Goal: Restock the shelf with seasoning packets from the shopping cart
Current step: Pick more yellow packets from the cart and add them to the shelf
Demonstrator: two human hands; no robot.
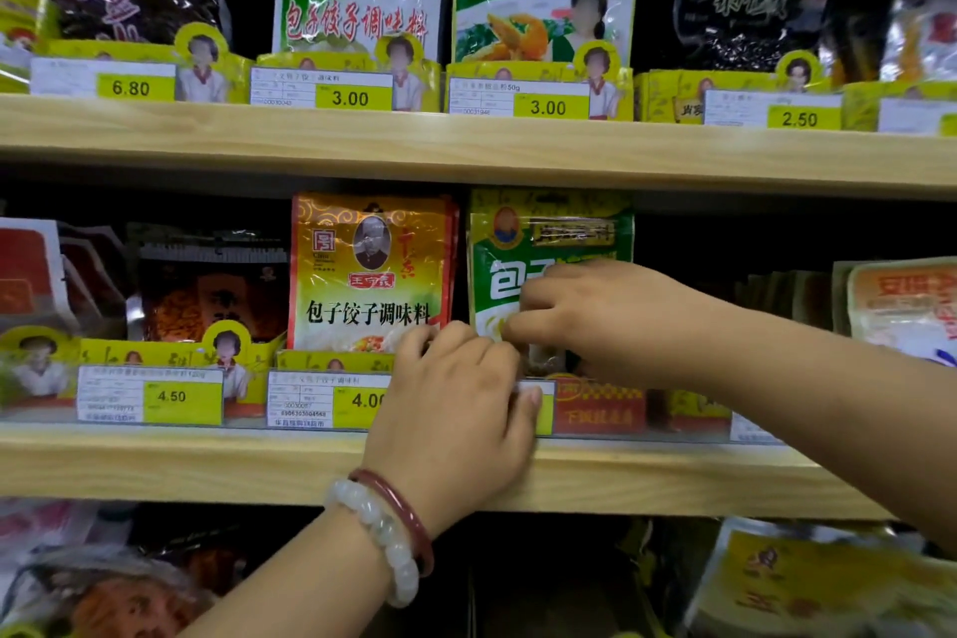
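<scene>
Both hands meet at the green packet [549, 244] on the middle shelf [207, 461]. Right hand [595, 316] fingers pinch its front; left hand [455, 404] fingers curl at its base. It looks light and floppy; better held by the edges.

Yellow price tags [171, 396]; beaded bracelet [380, 541], perhaps jade.

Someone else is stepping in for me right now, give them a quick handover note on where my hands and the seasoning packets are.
Left hand: rests on the middle shelf's front edge, fingers curled at the base of the green packet; whether it grips anything I cannot tell.
Right hand: fingers pinch the green packet's front, low down.
Green packet stands upright in its slot, right of the orange packet.
Done: packet is in the slot.
Left: settle it, let go, fetch more; the cart is out of view.
</scene>
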